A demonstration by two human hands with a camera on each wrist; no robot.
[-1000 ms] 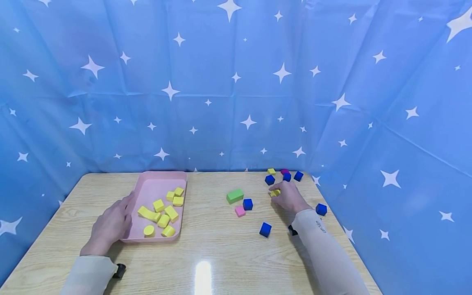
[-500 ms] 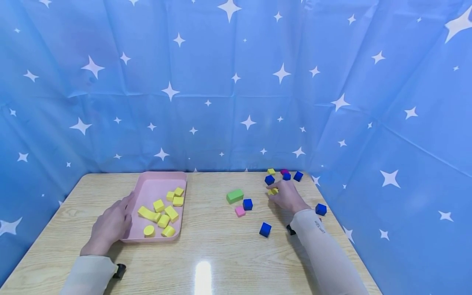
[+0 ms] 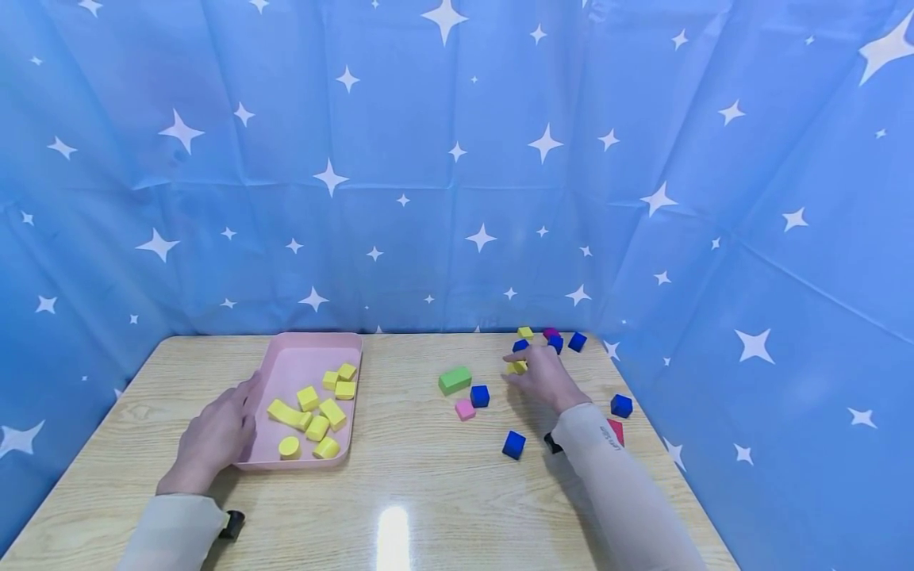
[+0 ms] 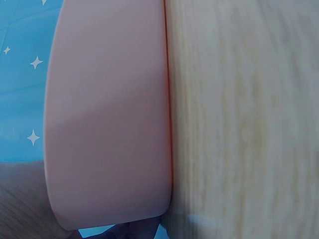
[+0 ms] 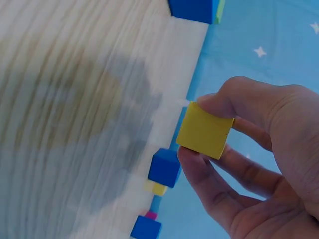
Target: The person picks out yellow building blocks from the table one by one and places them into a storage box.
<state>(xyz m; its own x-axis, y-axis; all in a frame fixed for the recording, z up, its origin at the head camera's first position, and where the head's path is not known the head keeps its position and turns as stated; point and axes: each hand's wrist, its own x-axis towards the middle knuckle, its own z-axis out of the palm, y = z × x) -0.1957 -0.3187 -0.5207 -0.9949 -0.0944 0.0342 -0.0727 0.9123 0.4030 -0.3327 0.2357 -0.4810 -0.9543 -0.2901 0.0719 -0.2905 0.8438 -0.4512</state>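
My right hand pinches a yellow block between thumb and fingertips at the right back of the table. In the right wrist view, a square face of this yellow block shows, held off the tabletop with its shadow on the wood. At the left, my left hand holds the near-left side of a pink tray. The left wrist view shows the tray's outer wall, with part of the hand behind its rim. Several yellow blocks of different shapes lie inside the tray.
Around the right hand lie several blue cubes, a yellow block, a magenta block and a partly hidden red block. A green block and a pink block lie mid-table. A starry blue curtain borders the table.
My right hand has moved a little left and back with the yellow block, now partly covering a blue cube. More of the red block shows by the sleeve. The left hand keeps its place.
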